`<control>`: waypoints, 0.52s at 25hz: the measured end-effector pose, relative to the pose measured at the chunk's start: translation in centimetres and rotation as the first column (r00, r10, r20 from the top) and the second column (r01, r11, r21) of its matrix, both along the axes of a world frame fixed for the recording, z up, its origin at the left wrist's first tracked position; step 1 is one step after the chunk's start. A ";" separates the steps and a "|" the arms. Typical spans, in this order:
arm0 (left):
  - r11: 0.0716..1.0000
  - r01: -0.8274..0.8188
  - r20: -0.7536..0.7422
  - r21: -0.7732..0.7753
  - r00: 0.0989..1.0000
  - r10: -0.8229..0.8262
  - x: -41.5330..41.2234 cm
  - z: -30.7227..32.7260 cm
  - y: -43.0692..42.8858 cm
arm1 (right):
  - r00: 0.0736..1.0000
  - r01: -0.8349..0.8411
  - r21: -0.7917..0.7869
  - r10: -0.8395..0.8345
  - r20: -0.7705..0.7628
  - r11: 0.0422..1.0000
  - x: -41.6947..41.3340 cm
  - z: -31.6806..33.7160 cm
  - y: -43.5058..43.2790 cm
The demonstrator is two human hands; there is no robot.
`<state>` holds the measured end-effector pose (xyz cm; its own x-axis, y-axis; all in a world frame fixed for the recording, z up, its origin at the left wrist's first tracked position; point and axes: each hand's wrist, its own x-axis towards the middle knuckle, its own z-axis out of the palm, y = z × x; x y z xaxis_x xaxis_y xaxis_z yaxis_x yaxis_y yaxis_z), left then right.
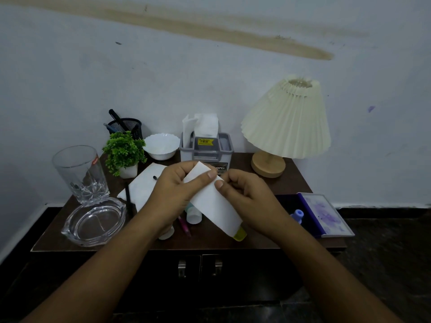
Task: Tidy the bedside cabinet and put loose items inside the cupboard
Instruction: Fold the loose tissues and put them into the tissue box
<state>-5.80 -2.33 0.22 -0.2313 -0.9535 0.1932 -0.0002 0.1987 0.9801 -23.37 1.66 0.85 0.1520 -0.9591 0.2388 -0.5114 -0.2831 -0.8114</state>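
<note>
Pinching white tube (214,203) between left hand (172,192) and right hand (247,194) fingers, cap aimed lower-right

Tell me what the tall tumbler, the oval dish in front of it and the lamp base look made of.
Tall tumbler: clear glossy glass; the wall shows through it, and cut facets catch light at the bottom.
Oval dish: clear glass too, seemingly thick, with bright rim reflections.
Lamp base: probably pale wood, matt; no shine shows.

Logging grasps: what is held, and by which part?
The white plastic tube with a yellow-green cap, pinched near its flat end by left hand and right hand.
</note>
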 end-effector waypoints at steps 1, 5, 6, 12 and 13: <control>1.000 0.011 -0.002 0.001 1.000 -0.011 0.0 0.0 0.0 | 1.000 -0.001 -0.008 0.001 0.005 1.000 0.0 0.0 0.0; 0.997 -0.057 -0.092 0.048 0.994 0.061 0.7 0.6 -0.4 | 1.000 0.003 0.051 -0.003 0.003 0.999 -0.3 0.2 -0.1; 0.993 -0.088 -0.126 0.073 0.987 0.096 1.1 0.8 -0.6 | 1.000 0.011 0.060 -0.011 0.003 0.998 -0.5 0.3 -0.2; 0.977 -0.158 -0.156 0.147 0.971 0.180 2.6 0.8 -1.7 | 0.989 0.077 0.055 -0.083 0.123 0.995 -1.2 1.0 -0.2; 0.976 -0.143 -0.155 0.165 0.973 0.169 2.5 0.8 -1.7 | 0.972 0.110 0.053 -0.118 0.201 0.993 -1.2 1.0 -0.2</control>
<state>-3.26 -4.07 1.00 -0.0543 -0.9963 0.0664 0.1471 0.0578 0.9874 -24.54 1.43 1.88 -0.0066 -0.9769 0.2134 -0.3618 -0.1966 -0.9113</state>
